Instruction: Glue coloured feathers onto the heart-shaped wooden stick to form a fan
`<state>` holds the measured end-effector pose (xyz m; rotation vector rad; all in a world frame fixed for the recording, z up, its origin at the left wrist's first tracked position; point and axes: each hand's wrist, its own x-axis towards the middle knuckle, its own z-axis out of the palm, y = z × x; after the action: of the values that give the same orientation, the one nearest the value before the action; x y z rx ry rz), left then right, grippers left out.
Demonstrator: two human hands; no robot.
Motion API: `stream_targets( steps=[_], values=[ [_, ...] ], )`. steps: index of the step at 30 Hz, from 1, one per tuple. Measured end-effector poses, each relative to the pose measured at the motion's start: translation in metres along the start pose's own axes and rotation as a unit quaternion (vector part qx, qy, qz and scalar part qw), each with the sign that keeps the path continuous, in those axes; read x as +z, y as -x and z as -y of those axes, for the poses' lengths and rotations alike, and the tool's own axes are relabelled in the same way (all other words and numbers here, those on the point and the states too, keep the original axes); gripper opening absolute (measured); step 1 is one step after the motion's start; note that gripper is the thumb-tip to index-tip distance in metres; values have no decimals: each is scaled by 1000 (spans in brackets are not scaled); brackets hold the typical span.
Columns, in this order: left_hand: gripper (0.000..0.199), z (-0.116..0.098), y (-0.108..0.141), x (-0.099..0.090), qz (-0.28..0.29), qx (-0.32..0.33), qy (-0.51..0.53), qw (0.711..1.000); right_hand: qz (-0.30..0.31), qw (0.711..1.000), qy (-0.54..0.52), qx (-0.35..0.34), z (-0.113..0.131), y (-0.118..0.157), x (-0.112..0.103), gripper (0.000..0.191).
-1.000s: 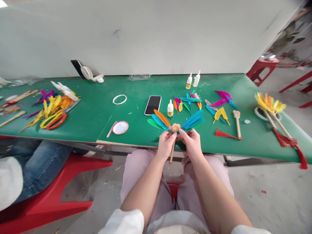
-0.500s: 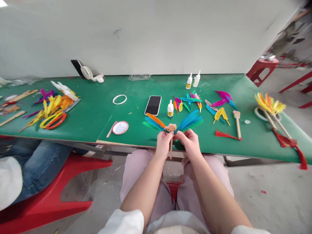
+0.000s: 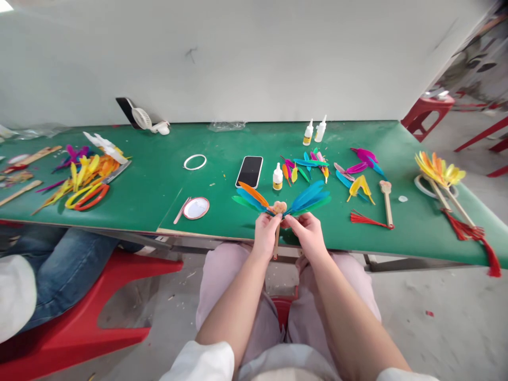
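Observation:
A wooden stick (image 3: 277, 244) with a pinkish scalloped head (image 3: 279, 207) is held upright at the table's front edge. Orange, blue and green feathers fan out on its left, blue feathers (image 3: 307, 196) and green ones on its right. My left hand (image 3: 265, 233) is closed round the stick just below the head. My right hand (image 3: 307, 230) pinches the base of the right-hand feathers, its fingertips beside the head. A white glue bottle (image 3: 278, 178) stands just beyond, near a phone (image 3: 250, 172). Loose coloured feathers (image 3: 310, 163) lie farther back.
Left are a white dish (image 3: 196, 208), a white ring (image 3: 194, 162), scissors (image 3: 87, 196) and a feather pile. Right are another stick (image 3: 386, 203) and a finished-looking yellow feather fan (image 3: 440, 170). Two more bottles (image 3: 308, 132) stand behind. A seated person's leg (image 3: 75, 270) shows at left.
The stick's lower end has swung slightly left, and my right hand has shifted a little left. Both hands keep their hold.

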<state>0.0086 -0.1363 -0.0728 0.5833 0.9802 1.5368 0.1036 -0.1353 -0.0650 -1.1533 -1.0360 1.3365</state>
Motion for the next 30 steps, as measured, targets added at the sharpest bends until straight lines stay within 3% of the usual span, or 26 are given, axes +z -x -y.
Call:
stream_targets(
  steps=[15,30],
  values=[
    [17,-2,1,-1,29,11,-57,998,12,999,33,-28,-3,0,0,27],
    [22,0,1,1,21,20,-36,999,20,997,59,-41,-8,-1,-2,30]
  ],
)
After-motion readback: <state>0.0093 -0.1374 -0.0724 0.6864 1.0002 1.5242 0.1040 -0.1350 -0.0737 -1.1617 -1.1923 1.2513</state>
